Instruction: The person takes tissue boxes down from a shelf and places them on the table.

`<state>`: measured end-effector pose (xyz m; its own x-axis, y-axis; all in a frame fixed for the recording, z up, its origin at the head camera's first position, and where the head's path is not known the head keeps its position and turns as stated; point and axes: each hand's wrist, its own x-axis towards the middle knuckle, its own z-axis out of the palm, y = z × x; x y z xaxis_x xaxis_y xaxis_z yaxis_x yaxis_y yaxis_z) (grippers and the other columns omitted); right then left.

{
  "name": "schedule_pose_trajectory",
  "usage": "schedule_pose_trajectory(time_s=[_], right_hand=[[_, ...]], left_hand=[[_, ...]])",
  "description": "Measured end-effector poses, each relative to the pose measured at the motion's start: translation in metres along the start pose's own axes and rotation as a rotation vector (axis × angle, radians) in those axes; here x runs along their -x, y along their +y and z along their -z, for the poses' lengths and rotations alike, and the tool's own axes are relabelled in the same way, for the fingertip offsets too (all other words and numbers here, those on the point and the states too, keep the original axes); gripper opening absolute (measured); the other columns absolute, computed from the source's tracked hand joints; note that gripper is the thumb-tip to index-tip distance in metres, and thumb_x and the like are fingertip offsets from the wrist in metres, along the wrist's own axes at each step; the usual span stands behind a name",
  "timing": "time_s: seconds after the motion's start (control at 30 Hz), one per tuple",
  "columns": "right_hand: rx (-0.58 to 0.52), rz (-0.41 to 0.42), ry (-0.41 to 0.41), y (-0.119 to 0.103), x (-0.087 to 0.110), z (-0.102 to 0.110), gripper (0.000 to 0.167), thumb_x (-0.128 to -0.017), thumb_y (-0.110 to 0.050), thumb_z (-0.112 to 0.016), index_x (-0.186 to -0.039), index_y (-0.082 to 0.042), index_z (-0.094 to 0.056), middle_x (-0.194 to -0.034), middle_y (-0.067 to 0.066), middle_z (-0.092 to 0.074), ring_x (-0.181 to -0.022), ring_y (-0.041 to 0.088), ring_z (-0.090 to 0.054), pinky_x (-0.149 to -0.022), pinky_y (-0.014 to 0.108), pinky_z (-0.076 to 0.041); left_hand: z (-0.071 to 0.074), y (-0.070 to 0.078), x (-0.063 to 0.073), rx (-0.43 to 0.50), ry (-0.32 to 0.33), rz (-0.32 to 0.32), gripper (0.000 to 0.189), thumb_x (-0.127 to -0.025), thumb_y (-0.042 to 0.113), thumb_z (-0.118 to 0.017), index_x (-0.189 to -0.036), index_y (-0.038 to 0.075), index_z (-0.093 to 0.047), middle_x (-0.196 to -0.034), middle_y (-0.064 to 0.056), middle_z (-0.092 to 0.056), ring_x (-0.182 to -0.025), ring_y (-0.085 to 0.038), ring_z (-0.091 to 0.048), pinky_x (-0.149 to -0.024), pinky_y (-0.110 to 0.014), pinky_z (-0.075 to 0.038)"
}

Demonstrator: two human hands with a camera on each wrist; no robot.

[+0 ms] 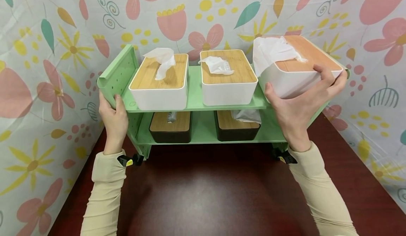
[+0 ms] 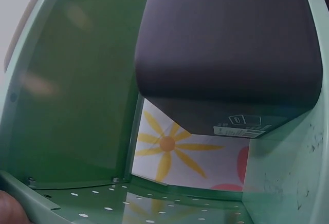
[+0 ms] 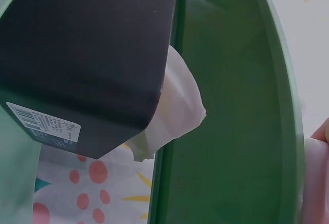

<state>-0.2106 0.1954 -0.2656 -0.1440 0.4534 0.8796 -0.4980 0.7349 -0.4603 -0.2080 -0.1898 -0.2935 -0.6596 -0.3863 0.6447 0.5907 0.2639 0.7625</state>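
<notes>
My left hand (image 1: 113, 121) grips the left side panel of a green two-tier shelf (image 1: 194, 88), thumb on the inner side. At the upper right, my right hand (image 1: 296, 114) holds a white tissue box (image 1: 290, 82) with a wooden lid, thumb and fingers spread across its near side. That box is tilted, and a tissue hangs from its lid; whether its base touches the shelf is hidden. Two similar white boxes stand on the top tier, a left one (image 1: 158, 98) and a middle one (image 1: 229, 94), each with a tissue poking out.
On the lower tier sit a left black tissue box (image 1: 170, 136) and a right black tissue box (image 1: 238, 134), both wooden-lidded. The shelf stands on a dark red table (image 1: 203, 193). Behind and at both sides hangs a flower-patterned curtain (image 1: 57, 88).
</notes>
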Motion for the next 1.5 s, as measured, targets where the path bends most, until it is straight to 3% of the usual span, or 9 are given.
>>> schedule_pose_trajectory(time_s=[0.17, 0.37, 0.73, 1.17, 1.5], right_hand=[[0.006, -0.005, 0.010, 0.000, 0.000, 0.002, 0.074, -0.052, -0.050, -0.076, -0.114, -0.020, -0.049, -0.135, 0.014, -0.034, -0.132, 0.016, -0.026, -0.108, 0.031, -0.028], [-0.025, -0.014, 0.016, -0.014, -0.001, 0.005, 0.072, -0.052, -0.048, -0.075, -0.113, -0.018, -0.050, -0.134, 0.016, -0.033, -0.130, 0.016, -0.029, -0.108, 0.031, -0.028], [-0.037, -0.057, -0.011, -0.025, 0.001, 0.011, 0.073, -0.052, -0.048, -0.075, -0.112, -0.015, -0.050, -0.136, 0.021, -0.029, -0.132, 0.017, -0.027, -0.112, 0.032, -0.022], [-0.034, -0.070, -0.022, -0.028, 0.003, 0.018, 0.074, -0.053, -0.045, -0.077, -0.115, -0.014, -0.051, -0.137, 0.021, -0.028, -0.134, 0.017, -0.026, -0.113, 0.032, -0.020], [-0.051, -0.061, -0.005, -0.033, 0.002, 0.022, 0.073, -0.052, -0.045, -0.076, -0.113, -0.013, -0.052, -0.135, 0.018, -0.030, -0.130, 0.018, -0.029, -0.110, 0.032, -0.023]], left_hand=[[-0.001, 0.004, -0.001, -0.008, -0.002, -0.002, 0.051, -0.097, -0.001, -0.037, -0.148, 0.009, -0.037, -0.142, -0.010, -0.050, -0.129, -0.019, -0.050, -0.106, -0.032, -0.042], [0.000, 0.004, -0.001, -0.011, -0.002, -0.003, 0.052, -0.097, -0.001, -0.038, -0.148, 0.008, -0.036, -0.143, -0.010, -0.050, -0.129, -0.018, -0.050, -0.107, -0.032, -0.041], [0.005, -0.023, -0.006, 0.010, -0.006, 0.015, 0.053, -0.098, 0.002, -0.037, -0.149, 0.015, -0.035, -0.142, -0.009, -0.049, -0.128, -0.020, -0.051, -0.103, -0.031, -0.045], [0.003, 0.000, 0.000, 0.002, -0.009, 0.009, 0.049, -0.098, 0.001, -0.037, -0.147, 0.011, -0.038, -0.140, -0.013, -0.051, -0.127, -0.021, -0.052, -0.104, -0.031, -0.044], [0.005, -0.021, -0.004, -0.035, 0.007, 0.017, 0.048, -0.098, 0.003, -0.039, -0.145, 0.014, -0.040, -0.136, -0.011, -0.054, -0.121, -0.018, -0.055, -0.097, -0.028, -0.048]])
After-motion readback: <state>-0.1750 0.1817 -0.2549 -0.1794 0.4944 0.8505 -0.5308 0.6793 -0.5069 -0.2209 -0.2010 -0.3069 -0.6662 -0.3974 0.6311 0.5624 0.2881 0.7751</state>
